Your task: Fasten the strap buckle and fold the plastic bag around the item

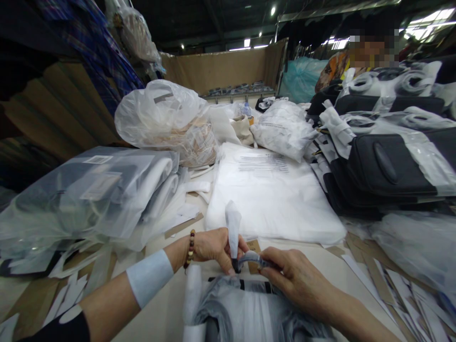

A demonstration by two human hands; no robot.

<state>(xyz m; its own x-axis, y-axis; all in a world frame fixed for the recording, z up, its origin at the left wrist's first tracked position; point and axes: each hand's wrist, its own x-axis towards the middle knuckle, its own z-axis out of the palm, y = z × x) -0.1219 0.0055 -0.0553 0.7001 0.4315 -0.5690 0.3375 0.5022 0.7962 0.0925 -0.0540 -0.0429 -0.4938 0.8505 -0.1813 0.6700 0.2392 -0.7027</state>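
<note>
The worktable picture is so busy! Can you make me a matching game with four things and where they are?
Things:
1. Beaded bracelet
2. Grey strip
3. Black bags
4. Flat white plastic stack

Places:
A. Piled up on the right side of the picture
B. Around the wrist of the left hand
C. In the middle, just beyond the hands
D. Pinched in the right hand

Right pairs: 1-B, 2-D, 3-A, 4-C
</note>
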